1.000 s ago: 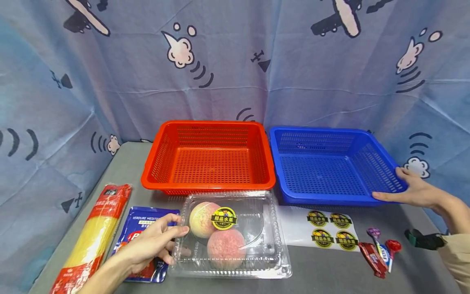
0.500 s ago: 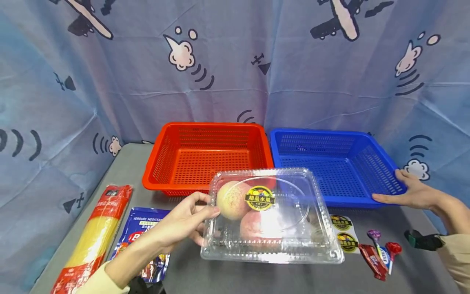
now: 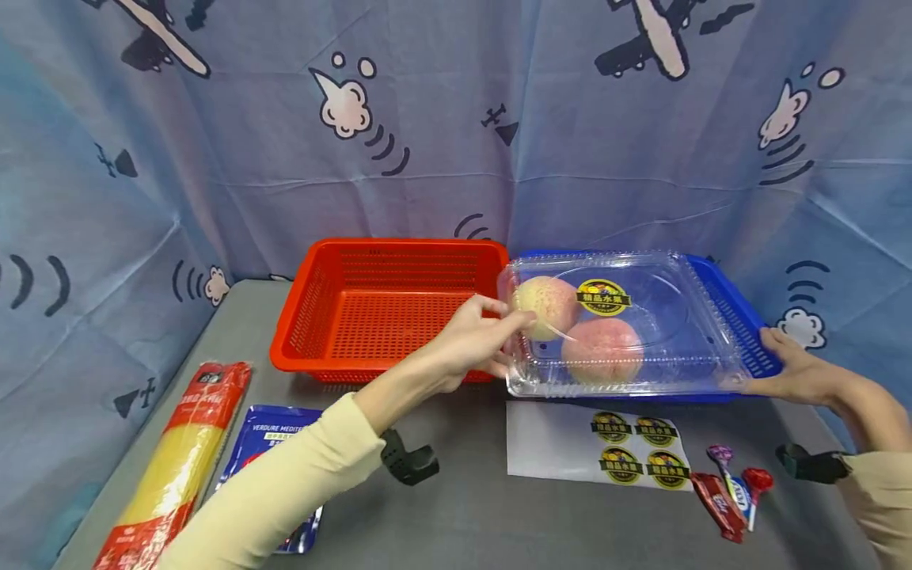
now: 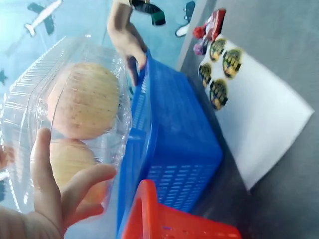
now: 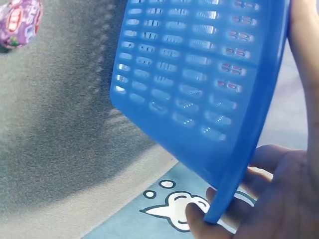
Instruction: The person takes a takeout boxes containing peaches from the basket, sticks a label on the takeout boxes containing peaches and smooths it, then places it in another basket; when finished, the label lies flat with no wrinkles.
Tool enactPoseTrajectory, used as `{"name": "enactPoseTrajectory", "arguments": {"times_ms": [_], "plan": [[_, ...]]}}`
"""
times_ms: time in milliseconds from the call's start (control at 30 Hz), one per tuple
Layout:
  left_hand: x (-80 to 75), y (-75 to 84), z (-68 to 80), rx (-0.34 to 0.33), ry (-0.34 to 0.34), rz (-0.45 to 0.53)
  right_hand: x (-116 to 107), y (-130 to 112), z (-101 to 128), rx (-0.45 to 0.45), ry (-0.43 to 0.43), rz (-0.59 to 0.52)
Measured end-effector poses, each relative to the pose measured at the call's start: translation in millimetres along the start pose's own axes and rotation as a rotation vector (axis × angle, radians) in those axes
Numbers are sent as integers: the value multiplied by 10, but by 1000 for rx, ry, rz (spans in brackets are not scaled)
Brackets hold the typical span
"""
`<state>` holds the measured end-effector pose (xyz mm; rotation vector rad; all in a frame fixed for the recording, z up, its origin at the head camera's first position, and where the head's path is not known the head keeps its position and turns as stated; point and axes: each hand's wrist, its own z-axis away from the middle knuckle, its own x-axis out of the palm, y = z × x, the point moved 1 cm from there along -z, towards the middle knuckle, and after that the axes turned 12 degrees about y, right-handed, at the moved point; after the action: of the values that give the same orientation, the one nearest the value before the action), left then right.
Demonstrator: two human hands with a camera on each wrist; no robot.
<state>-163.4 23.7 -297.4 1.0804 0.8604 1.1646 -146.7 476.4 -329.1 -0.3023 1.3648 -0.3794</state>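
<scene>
My left hand (image 3: 477, 340) grips the left side of a clear plastic fruit box (image 3: 670, 309). Two peaches lie inside, one pale yellow (image 3: 545, 307) and one pink (image 3: 602, 351), under a black-and-yellow fruit sticker (image 3: 603, 297) on the lid. From the head, the box overlaps most of the blue basket (image 3: 734, 309); in the left wrist view it is tilted near the basket's rim. My right hand (image 3: 805, 368) holds that basket at its front right corner, fingers and thumb round the rim (image 5: 249, 144) in the right wrist view. Most of the basket's inside is hidden.
Beside the blue basket stands a red basket (image 3: 392, 366). A sheet of stickers (image 3: 549, 439) lies in front, with lollipops (image 3: 757, 479) and a red-wrapped sweet (image 3: 718, 507) to its right. At left are a spaghetti pack (image 3: 178, 451) and a blue pouch (image 3: 267, 427). A curtain (image 3: 427, 166) hangs behind.
The left hand has lifted the fruit box from the table before the red basket and carried it right and away, over the blue basket. The right hand has kept its hold.
</scene>
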Motion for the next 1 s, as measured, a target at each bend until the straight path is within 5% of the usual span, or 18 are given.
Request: {"name": "enactPoseTrajectory", "arguments": {"times_ms": [233, 567, 833, 1000], "plan": [[409, 96, -402, 22, 79, -53, 21, -65, -31, 78, -37, 76], [777, -33, -658, 115, 216, -174, 27, -63, -71, 106, -51, 60], [967, -70, -710, 194, 347, -559, -12, -41, -32, 105, -50, 29], [1014, -73, -655, 236, 290, -682, -16, -6, -19, 103, -49, 23]]}}
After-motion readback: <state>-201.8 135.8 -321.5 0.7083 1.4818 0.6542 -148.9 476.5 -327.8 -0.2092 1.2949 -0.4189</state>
